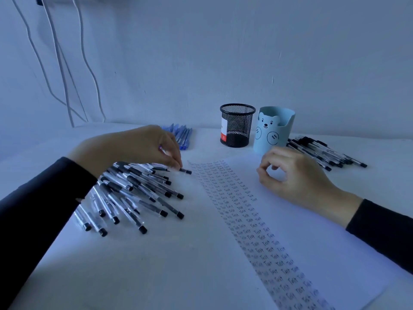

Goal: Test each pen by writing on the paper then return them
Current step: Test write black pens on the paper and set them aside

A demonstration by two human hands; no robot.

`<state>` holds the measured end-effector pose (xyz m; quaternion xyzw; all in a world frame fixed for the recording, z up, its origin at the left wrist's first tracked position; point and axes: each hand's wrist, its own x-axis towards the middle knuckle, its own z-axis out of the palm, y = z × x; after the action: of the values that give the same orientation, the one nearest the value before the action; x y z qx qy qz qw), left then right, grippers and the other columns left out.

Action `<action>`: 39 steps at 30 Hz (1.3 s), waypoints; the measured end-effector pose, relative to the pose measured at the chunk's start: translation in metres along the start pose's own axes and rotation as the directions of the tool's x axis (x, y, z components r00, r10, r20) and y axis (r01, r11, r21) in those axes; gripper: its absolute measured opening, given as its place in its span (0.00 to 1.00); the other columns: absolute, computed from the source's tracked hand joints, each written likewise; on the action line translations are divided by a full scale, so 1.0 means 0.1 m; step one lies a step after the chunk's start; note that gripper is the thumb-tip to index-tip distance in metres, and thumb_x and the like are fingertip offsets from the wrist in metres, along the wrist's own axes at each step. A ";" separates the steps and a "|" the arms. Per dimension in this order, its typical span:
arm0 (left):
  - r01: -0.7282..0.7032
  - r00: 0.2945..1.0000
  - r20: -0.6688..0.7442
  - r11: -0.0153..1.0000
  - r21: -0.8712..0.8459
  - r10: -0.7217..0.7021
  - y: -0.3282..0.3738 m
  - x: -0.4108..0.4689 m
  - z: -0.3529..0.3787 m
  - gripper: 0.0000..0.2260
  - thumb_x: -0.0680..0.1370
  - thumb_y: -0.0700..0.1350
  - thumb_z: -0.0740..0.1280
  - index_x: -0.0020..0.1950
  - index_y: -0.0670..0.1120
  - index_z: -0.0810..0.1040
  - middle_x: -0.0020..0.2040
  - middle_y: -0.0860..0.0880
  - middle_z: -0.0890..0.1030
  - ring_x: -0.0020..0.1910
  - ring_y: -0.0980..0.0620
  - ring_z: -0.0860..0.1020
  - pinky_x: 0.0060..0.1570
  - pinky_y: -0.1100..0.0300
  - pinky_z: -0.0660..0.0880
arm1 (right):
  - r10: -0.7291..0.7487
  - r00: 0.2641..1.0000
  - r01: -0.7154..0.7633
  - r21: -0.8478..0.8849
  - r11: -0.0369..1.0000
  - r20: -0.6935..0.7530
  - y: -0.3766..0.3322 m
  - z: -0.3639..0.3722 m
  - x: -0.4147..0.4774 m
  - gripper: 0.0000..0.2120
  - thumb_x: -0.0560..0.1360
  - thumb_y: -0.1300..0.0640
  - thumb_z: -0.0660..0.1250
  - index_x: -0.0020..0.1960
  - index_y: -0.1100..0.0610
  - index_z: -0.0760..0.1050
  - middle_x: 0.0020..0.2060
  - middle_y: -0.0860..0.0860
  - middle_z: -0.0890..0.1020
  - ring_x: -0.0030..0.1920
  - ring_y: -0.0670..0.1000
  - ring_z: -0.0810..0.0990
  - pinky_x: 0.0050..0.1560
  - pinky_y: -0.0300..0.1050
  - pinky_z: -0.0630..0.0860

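A white sheet of paper point(317, 238) lies on the table, with a long column of handwritten "Test" words point(243, 220) along its left side. To its left lies a loose pile of several clear pens with black caps point(134, 193). My left hand point(134, 146) reaches over the pile's far edge. Its fingertips pinch one black-capped pen point(186, 171) that lies flat next to the paper's top left corner. My right hand point(297, 175) rests on the paper, fingers loosely curled, thumb and forefinger forming a ring with nothing in them.
A black mesh pen cup point(237, 125) and a light blue bear-faced cup point(273, 130) stand at the back. Several blue pens point(182, 136) lie behind my left hand. A second pile of black pens point(324, 153) lies to the right of the cups. White cables point(60, 63) hang on the wall.
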<state>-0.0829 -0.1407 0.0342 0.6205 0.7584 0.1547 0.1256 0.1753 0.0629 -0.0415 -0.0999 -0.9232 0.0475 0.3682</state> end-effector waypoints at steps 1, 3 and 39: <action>-0.007 0.998 -0.059 1.000 -0.011 0.006 0.00 0.01 -0.01 0.03 0.70 0.52 0.76 0.42 0.59 0.86 0.47 0.63 0.81 0.46 0.64 0.78 0.49 0.66 0.71 | 0.000 1.000 0.000 0.007 1.000 -0.007 0.00 0.00 0.00 0.08 0.72 0.48 0.64 0.38 0.50 0.75 0.37 0.42 0.78 0.38 0.48 0.76 0.36 0.42 0.71; -0.053 0.981 -0.188 0.997 -0.060 0.041 0.06 0.04 0.03 0.03 0.70 0.51 0.76 0.43 0.56 0.86 0.46 0.60 0.81 0.45 0.62 0.79 0.47 0.68 0.71 | 0.006 1.000 -0.006 0.013 1.000 -0.015 0.00 0.01 -0.01 0.08 0.72 0.48 0.63 0.38 0.50 0.75 0.37 0.42 0.78 0.38 0.47 0.75 0.36 0.43 0.72; -0.293 0.909 -0.298 0.955 0.042 0.292 0.31 0.28 0.80 0.19 0.75 0.66 0.59 0.58 0.57 0.80 0.60 0.62 0.76 0.58 0.68 0.74 0.56 0.77 0.67 | 0.460 0.653 -0.537 0.796 -0.279 0.601 0.04 -0.44 0.35 0.13 0.79 0.39 0.60 0.52 0.46 0.77 0.31 0.48 0.66 0.28 0.49 0.64 0.33 0.39 0.64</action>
<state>-0.0299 -0.1016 -0.0272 0.6960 0.6669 0.2657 -0.0147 0.1817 0.0756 0.0132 -0.1908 -0.4898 0.8151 0.2436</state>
